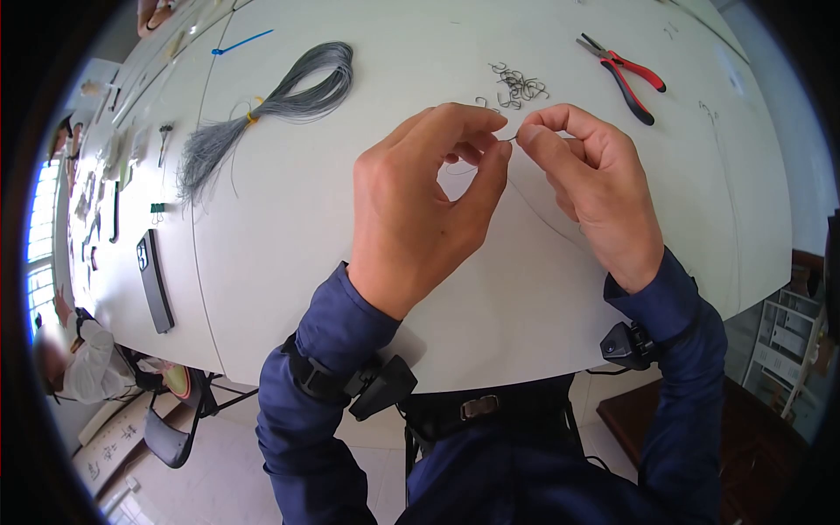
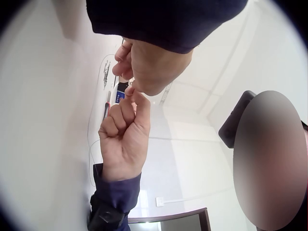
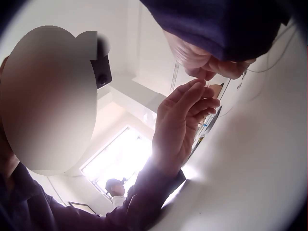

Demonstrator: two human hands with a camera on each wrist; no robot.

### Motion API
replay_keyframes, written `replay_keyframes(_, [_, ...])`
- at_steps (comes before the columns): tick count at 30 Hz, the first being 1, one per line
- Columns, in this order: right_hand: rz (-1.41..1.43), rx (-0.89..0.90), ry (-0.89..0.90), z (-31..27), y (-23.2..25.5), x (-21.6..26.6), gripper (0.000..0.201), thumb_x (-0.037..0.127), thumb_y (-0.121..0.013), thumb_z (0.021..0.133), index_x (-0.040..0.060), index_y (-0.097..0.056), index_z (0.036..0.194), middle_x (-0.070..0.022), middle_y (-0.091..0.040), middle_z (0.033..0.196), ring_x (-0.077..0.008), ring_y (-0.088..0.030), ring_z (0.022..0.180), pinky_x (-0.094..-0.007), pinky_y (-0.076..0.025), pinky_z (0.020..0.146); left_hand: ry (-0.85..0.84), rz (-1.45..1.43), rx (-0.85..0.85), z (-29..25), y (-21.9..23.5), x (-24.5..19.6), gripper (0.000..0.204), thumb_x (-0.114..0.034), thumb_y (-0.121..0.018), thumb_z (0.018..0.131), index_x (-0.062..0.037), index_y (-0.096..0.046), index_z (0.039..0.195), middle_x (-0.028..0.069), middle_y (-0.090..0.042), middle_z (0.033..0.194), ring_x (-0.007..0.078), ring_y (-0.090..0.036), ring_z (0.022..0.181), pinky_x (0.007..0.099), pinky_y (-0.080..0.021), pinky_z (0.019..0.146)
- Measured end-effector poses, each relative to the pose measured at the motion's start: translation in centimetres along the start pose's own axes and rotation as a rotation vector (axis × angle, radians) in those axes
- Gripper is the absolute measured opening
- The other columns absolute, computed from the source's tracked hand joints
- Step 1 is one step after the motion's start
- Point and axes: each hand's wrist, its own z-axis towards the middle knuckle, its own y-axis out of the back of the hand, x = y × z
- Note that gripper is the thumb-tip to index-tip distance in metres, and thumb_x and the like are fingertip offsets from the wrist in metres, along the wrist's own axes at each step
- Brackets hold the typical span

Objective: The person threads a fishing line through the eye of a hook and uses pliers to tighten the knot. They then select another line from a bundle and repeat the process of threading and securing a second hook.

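White table (image 1: 367, 289) fills the head view; both hands meet just above its centre. L hand (image 1: 420, 210): fingers curled, thumb and forefinger pinching one end of a short piece of thin wire (image 1: 510, 137). R hand (image 1: 591, 179): likewise curled, thumb and forefinger pinching the other end. Fingertips of the two hands nearly touch; the wire spans the small gap between them, barely visible. L wrist view shows the R hand (image 2: 126, 137) from below, with its fingers folded and its thumb tip up against the L hand (image 2: 149, 67); wire too thin to make out there. R wrist view shows the L hand (image 3: 185, 120) reaching up to the R hand (image 3: 211, 65), fingertips together.

Behind the hands, near the far side: small pile of bent wire hooks (image 1: 518, 87). To the R of it, red-handled pliers (image 1: 626, 77), lying flat, well apart from the hands. Far L: wire bundle (image 1: 262, 114) tied with a yellow band, ends fanned out. L edge: dark phone (image 1: 155, 282), plus small items too blurred to identify. Blue zip tie (image 1: 241, 42) at the far L corner.
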Motion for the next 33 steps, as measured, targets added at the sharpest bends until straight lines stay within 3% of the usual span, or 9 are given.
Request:
replay_keyframes(13, [-0.039,0.001,0.003,0.0,-0.5,0.2,0.024,0.024,-0.066,0.098,-0.0002,-0.067,0.099,0.0080,-0.053,0.062,0.0006,-0.036,0.054,-0.0209,-0.027,0.049,0.100,-0.048,-0.014,-0.1,0.2,-0.2,0.007,-0.002,-0.073,0.085,0.0029,-0.071,0.089,0.0054,-0.073,0.081,0.0106,-0.065,0.075,0.0250,-0.053,0.074])
replay_keyframes(19, [-0.260,-0.024,0.200,-0.2,-0.7,-0.5,0.012,0.013,-0.068,0.095,0.0016,-0.067,0.099,0.0031,-0.050,0.058,-0.0028,-0.039,0.052,-0.0235,-0.030,0.048,0.139,-0.039,-0.050,0.0,0.3,-0.3,0.007,-0.002,-0.073,0.084,0.0028,-0.070,0.088,0.0045,-0.072,0.080,0.0095,-0.065,0.075,0.0246,-0.052,0.073])
replay_keyframes(22, [-0.605,-0.035,0.466,-0.7,-0.7,-0.3,0.009,0.007,-0.069,0.093,0.0029,-0.066,0.100,-0.0020,-0.044,0.057,-0.0072,-0.039,0.050,-0.0257,-0.031,0.047,0.059,0.001,-0.042,0.0,0.3,0.2,0.006,0.000,-0.073,0.083,0.0021,-0.070,0.088,0.0055,-0.071,0.078,0.0112,-0.066,0.073,0.0251,-0.053,0.071])
replay_keyframes(25, [-0.632,-0.082,0.604,-0.1,-0.4,-0.6,0.008,0.006,-0.070,0.091,0.0029,-0.066,0.098,-0.0043,-0.039,0.056,-0.0108,-0.036,0.049,-0.0275,-0.031,0.046,-0.068,0.057,0.033,0.2,0.3,1.1,0.007,0.002,-0.072,0.082,0.0017,-0.070,0.089,0.0078,-0.071,0.078,0.0154,-0.067,0.071,0.0264,-0.053,0.071])
replay_keyframes(33, [-0.417,-0.045,0.337,1.0,0.9,-1.0,0.013,0.014,-0.069,0.095,0.0015,-0.068,0.097,0.0028,-0.036,0.057,-0.0071,-0.033,0.053,-0.0262,-0.029,0.049,-0.151,0.053,0.124,0.1,0.4,0.8,0.009,0.005,-0.070,0.083,0.0022,-0.070,0.091,0.0104,-0.071,0.082,0.0198,-0.068,0.073,0.0283,-0.054,0.071])
